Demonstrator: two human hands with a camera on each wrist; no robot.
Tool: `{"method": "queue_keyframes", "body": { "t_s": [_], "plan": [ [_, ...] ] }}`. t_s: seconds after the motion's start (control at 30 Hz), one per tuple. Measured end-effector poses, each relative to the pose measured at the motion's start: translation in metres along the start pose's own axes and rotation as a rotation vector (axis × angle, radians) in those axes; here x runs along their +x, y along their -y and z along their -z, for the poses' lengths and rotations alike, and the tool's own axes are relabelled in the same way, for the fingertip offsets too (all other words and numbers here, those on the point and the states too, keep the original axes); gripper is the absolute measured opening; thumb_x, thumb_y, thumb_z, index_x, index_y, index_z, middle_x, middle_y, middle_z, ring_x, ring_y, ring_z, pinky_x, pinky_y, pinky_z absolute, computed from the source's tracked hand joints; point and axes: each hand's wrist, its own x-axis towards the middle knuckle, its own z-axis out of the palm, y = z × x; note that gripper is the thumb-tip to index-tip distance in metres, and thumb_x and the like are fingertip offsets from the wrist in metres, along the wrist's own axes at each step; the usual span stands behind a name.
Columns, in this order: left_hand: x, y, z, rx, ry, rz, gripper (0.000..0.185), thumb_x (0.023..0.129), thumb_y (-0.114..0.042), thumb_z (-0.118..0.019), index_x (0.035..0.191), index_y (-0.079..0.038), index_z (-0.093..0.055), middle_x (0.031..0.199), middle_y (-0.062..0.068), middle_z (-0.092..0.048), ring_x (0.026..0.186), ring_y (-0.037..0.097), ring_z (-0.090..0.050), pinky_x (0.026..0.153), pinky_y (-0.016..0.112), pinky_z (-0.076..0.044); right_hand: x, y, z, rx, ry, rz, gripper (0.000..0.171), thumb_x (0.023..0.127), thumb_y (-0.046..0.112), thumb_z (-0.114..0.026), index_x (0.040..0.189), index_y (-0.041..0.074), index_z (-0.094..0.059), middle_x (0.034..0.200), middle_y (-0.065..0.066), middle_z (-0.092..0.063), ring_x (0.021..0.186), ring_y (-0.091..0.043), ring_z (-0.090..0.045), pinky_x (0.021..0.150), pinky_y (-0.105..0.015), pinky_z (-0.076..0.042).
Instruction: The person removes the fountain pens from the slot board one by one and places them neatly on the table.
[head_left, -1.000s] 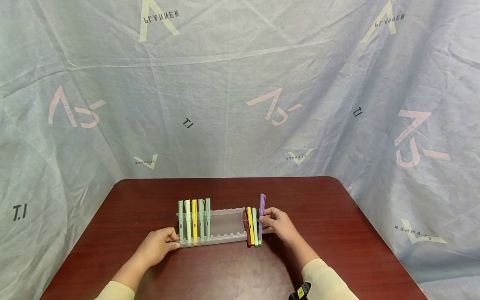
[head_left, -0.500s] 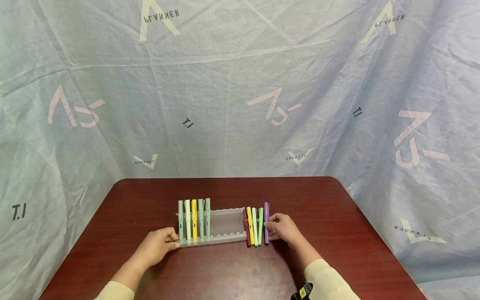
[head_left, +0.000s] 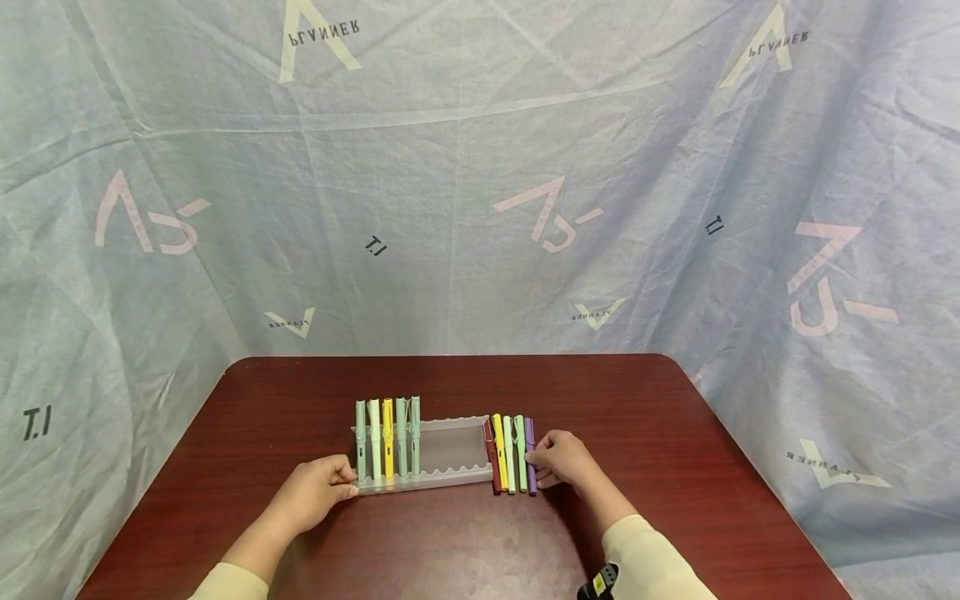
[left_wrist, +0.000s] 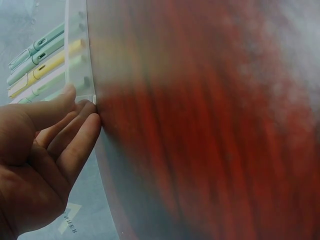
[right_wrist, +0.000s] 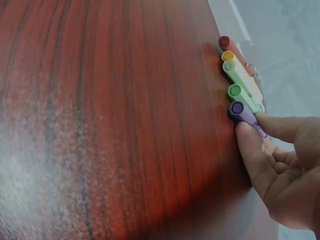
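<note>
A clear pen tray [head_left: 459,478] with notched edges lies on the table, and several capped pens rest across its left side: pale green ones and a yellow pen [head_left: 388,442]. My left hand [head_left: 311,496] pinches the tray's front left corner; in the left wrist view the thumb lies on top of the corner. Right of the tray is a row of pens: a dark red pen [head_left: 495,471], a yellow one, two light green ones. At its right end, my right hand [head_left: 566,458] holds a purple pen [right_wrist: 239,110] between thumb and fingers, close beside the outer green pen [right_wrist: 235,91].
The dark red wooden table [head_left: 450,550] has rounded far corners. Grey printed cloth [head_left: 450,167] hangs behind it and along both sides. A black device with a yellow mark [head_left: 598,582] sits by the right sleeve.
The purple pen, first raised over the green pen, came down to the right of it, then slid left against the row with my right hand. My left hand has stayed at the tray corner.
</note>
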Motion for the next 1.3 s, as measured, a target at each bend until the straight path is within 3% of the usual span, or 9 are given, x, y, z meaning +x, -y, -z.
{"method": "queue_keyframes", "body": {
  "t_s": [0.53,1.0,1.3],
  "plan": [
    [-0.0002,-0.0017,0.0012,0.015,0.013,0.001,0.02,0.083,-0.011,-0.076,0.078,-0.018,-0.058,0.083,-0.007,-0.072,0.072,0.006,-0.058,0.066,0.027,-0.043,0.0004,-0.0003,-0.0009,0.009,0.007,0.017,0.015,0.096,0.009,-0.062,0.101,-0.003,-0.054,0.078,-0.017,-0.057,0.06,-0.023,-0.061,0.055,-0.039,-0.057],
    [-0.0003,-0.0001,0.0021,0.017,0.024,0.002,0.019,0.084,-0.011,-0.076,0.079,-0.018,-0.058,0.083,-0.008,-0.072,0.072,0.006,-0.059,0.065,0.028,-0.043,0.0008,0.0031,-0.0008,-0.031,0.011,0.026,0.016,0.096,0.011,-0.062,0.103,-0.002,-0.055,0.078,-0.017,-0.057,0.061,-0.023,-0.062,0.055,-0.039,-0.057],
    [0.0005,0.0011,0.001,0.012,0.023,-0.009,0.019,0.084,-0.012,-0.076,0.079,-0.018,-0.058,0.086,-0.007,-0.073,0.075,0.006,-0.061,0.066,0.029,-0.044,0.0025,0.0032,0.0044,-0.052,0.009,0.011,0.025,0.098,0.023,-0.06,0.098,-0.002,-0.058,0.075,-0.017,-0.058,0.058,-0.025,-0.062,0.054,-0.04,-0.057]
  ]
}}
